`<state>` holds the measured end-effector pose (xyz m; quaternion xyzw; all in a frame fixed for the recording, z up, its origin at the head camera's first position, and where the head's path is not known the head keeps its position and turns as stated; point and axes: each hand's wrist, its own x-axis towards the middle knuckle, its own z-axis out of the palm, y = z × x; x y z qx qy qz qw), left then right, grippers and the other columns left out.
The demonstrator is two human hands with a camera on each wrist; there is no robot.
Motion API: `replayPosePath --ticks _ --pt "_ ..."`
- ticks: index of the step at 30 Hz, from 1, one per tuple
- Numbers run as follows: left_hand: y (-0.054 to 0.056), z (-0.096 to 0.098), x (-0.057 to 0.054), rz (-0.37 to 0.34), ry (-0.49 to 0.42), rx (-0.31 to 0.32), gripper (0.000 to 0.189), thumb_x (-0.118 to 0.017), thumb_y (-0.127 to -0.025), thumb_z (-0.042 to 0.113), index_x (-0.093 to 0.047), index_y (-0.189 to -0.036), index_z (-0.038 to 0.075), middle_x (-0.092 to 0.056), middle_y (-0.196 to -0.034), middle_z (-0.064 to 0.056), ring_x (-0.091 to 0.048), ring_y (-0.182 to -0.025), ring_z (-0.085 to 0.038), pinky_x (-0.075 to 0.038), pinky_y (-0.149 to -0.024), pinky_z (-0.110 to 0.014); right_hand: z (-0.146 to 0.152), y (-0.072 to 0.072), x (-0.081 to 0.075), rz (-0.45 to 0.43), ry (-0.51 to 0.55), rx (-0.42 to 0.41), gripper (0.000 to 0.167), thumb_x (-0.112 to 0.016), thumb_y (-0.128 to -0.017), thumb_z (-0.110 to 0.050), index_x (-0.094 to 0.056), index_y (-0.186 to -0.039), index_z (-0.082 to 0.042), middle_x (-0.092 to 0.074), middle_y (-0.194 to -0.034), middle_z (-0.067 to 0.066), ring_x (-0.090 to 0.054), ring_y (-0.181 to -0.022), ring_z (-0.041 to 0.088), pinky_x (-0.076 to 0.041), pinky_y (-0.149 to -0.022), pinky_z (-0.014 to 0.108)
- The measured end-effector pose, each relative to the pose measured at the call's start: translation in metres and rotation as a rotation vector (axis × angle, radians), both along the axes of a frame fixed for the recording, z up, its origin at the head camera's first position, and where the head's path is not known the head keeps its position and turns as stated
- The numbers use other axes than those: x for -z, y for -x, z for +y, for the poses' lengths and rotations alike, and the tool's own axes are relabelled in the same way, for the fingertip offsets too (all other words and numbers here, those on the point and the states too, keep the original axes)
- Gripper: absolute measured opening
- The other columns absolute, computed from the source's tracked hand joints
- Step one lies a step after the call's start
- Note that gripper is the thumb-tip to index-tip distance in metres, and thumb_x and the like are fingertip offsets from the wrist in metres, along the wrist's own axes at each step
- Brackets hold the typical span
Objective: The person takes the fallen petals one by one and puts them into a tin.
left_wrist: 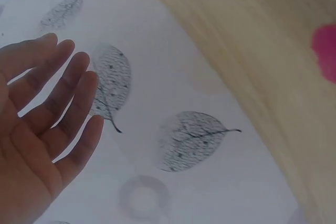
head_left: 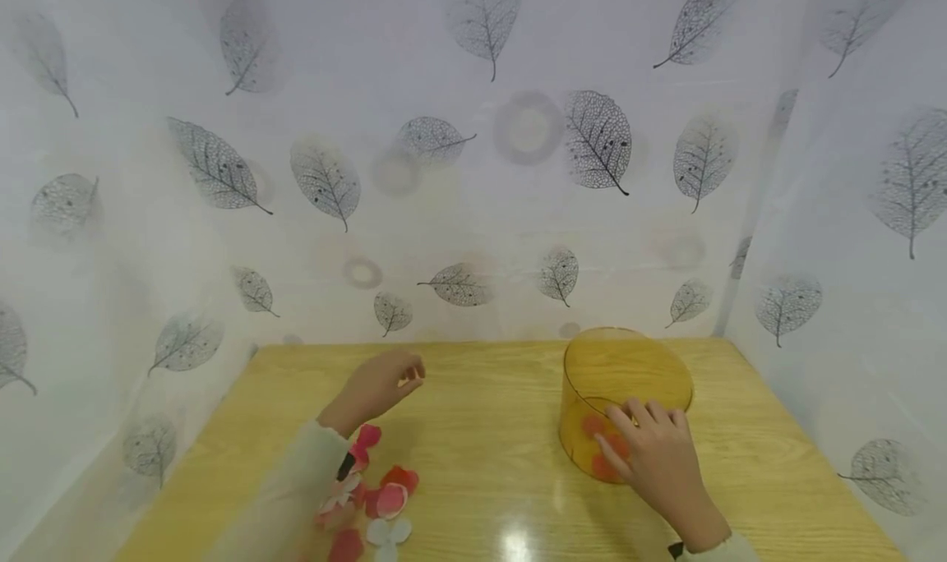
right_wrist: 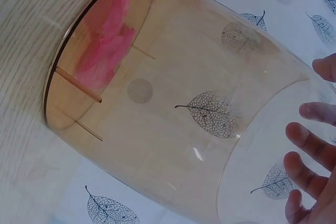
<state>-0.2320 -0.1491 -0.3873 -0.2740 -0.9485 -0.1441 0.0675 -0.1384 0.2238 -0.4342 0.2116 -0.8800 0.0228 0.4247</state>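
Note:
A see-through amber container [head_left: 625, 365] with a slanted rim stands on the right side of the table, and a few pink and red petals [right_wrist: 105, 56] lie at its bottom. My right hand [head_left: 658, 459] is beside its near rim; in the right wrist view the bent fingers spread next to the opening and hold nothing. My left hand [head_left: 381, 385] hovers over the left half of the table, empty, its fingers loosely curved. Below its wrist is a scatter of artificial petals [head_left: 392, 500] in pink, red and white, partly hidden by the left sleeve.
The light wood table [head_left: 481, 430] is enclosed at the back and sides by whitish sheets [head_left: 459, 209] printed with grey leaves. A white petal cluster [head_left: 388, 533] lies near the front edge of the view.

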Motion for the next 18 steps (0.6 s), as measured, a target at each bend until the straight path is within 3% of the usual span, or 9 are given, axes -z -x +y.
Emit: replayPosePath --ticks 4,9,13,18 --pt "-0.009 -0.028 0.022 -0.034 0.030 -0.048 0.007 -0.069 -0.084 0.016 -0.062 -0.086 0.015 -0.063 -0.080 0.004 -0.059 -0.074 -0.011 -0.051 -0.069 -0.031 0.000 0.000 0.000 -0.005 0.006 -0.002 0.061 -0.023 -0.097 -0.057 -0.063 -0.092 -0.010 -0.056 -0.079 0.007 -0.048 -0.064 0.025 -0.028 -0.055 0.033" --pt "-0.029 -0.044 0.046 -0.146 0.054 0.011 0.007 -0.068 -0.084 0.015 -0.063 -0.088 0.013 -0.061 -0.078 0.005 -0.056 -0.072 -0.010 -0.048 -0.064 -0.027 0.000 0.001 0.000 -0.021 0.006 0.000 0.062 -0.023 -0.096 -0.057 -0.063 -0.093 -0.010 -0.057 -0.079 0.007 -0.048 -0.065 0.026 -0.027 -0.055 0.033" --pt "-0.047 -0.049 0.062 -0.263 0.026 0.041 0.007 -0.068 -0.084 0.016 -0.062 -0.089 0.015 -0.059 -0.080 0.008 -0.054 -0.071 -0.008 -0.046 -0.063 -0.026 0.000 0.000 0.000 -0.032 0.004 0.000 0.062 -0.023 -0.096 -0.058 -0.063 -0.093 -0.010 -0.057 -0.079 0.007 -0.048 -0.065 0.026 -0.028 -0.055 0.034" --pt "-0.065 -0.046 0.074 -0.477 -0.071 -0.006 0.009 -0.064 -0.088 0.016 -0.066 -0.096 0.020 -0.064 -0.092 0.010 -0.055 -0.079 -0.006 -0.051 -0.071 -0.030 0.000 0.000 0.000 -0.031 -0.002 0.007 0.063 -0.022 -0.096 -0.058 -0.063 -0.093 -0.010 -0.057 -0.079 0.007 -0.048 -0.064 0.026 -0.028 -0.055 0.033"
